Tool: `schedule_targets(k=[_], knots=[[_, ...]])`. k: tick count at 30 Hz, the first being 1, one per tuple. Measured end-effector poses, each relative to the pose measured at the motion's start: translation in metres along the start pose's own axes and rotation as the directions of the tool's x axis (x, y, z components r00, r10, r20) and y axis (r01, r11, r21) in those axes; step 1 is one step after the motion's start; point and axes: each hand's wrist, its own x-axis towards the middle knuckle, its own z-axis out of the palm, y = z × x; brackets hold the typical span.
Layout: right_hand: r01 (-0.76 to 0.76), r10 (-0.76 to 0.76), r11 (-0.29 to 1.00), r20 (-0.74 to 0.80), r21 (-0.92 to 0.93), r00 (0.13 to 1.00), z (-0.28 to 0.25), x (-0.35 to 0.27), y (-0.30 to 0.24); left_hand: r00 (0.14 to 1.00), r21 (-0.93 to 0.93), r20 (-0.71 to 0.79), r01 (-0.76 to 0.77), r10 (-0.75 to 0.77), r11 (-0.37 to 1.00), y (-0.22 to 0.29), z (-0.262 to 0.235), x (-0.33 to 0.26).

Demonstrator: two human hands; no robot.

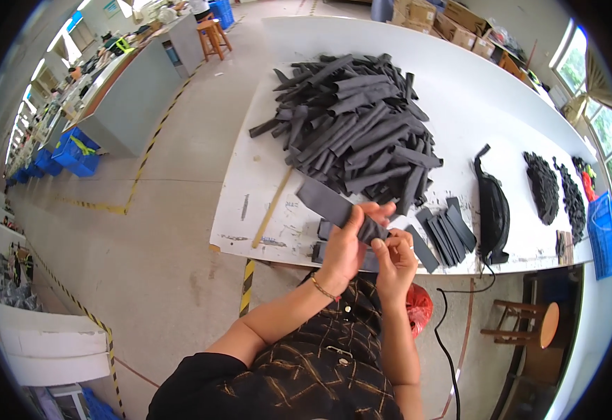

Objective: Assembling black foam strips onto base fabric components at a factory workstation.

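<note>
My left hand [346, 245] and my right hand [394, 257] both grip one dark grey fabric strip [330, 201] just above the near edge of the white table [271, 182]. The strip runs up and to the left from my fingers, and its lower end is folded between both hands. A big heap of similar dark strips [358, 126] lies on the table beyond my hands. A small row of finished folded pieces [446, 234] sits to the right of my right hand.
A black waist bag [493, 210] lies right of the pieces, with two piles of small black parts [544, 185] further right and a blue basket [603, 234]. A wooden ruler [271, 208] lies on the table's left. A wooden stool [530, 325] stands below.
</note>
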Motion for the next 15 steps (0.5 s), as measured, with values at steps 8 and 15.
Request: schedule_targets(k=[8,15], knots=[[-0.299,0.300,0.852,0.066,0.429,0.952,-0.003,0.000,-0.039,0.970,-0.048,0.238,-0.029,0.040,0.998,0.013,-0.009,0.001],[0.376,-0.395,0.883,-0.010,-0.282,0.919,-0.017,-0.002,-0.029,0.998,-0.102,-0.056,-0.037,0.032,0.994,0.037,-0.038,0.005]])
